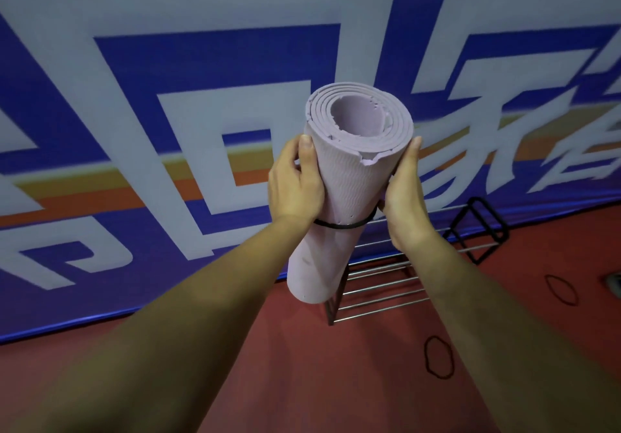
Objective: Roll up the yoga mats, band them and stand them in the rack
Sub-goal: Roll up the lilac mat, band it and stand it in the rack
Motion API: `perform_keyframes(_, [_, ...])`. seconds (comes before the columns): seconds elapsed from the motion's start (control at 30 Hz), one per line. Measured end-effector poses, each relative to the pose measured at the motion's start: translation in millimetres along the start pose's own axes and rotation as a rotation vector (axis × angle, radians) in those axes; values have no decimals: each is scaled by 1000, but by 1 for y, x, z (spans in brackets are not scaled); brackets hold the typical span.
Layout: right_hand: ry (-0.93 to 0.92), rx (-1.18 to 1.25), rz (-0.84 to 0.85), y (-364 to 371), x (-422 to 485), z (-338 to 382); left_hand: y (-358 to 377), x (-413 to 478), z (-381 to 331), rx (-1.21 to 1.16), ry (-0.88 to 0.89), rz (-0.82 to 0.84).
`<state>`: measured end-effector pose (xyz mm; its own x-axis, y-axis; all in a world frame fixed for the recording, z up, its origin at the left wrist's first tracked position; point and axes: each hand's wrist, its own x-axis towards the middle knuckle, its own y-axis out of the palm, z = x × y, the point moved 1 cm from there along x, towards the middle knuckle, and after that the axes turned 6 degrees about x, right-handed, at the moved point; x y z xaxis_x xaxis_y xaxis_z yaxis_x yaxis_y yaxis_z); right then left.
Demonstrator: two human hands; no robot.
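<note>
Head view: hands point(295, 185) point(403, 197) clasp upright mat point(349, 177) between them.

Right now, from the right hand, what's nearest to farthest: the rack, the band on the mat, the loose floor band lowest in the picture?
From the right hand:
1. Black band round the mat, just left of the palm.
2. Rack, below the hand, right of the mat.
3. Loose floor band, lowest, beside the right forearm.

Rolled lilac mat point(346, 177) near-upright, black band point(339, 225) around, at rack point(379, 273).
</note>
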<state>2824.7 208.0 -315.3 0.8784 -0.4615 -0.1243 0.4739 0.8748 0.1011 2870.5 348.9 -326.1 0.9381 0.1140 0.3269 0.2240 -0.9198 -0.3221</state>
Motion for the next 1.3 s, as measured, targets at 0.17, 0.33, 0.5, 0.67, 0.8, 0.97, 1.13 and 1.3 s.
perform_keyframes(0.17, [-13,38,-42,-6,7,44,1,24,-40,35,37,35])
perform_keyframes(0.33, [-37,49,-92,-9,13,79,3,45,-73,47,73,55])
perform_keyframes(0.5, [-36,1,-165,-12,20,116,0,64,-111,50,111,62])
perform_keyframes(0.67, [-86,-63,-188,-24,26,153,10,70,-141,-2,136,17])
perform_keyframes(0.8, [-98,-96,-210,-46,42,154,40,63,-145,-58,88,53])
perform_keyframes(0.97, [-71,-52,-138,-79,69,117,83,46,-128,-93,23,130])
perform_keyframes(1.13, [-62,4,-55,-99,97,79,114,42,-101,-51,2,180])
perform_keyframes(1.3, [-25,34,-20,-108,121,46,137,41,-76,-28,-32,187])
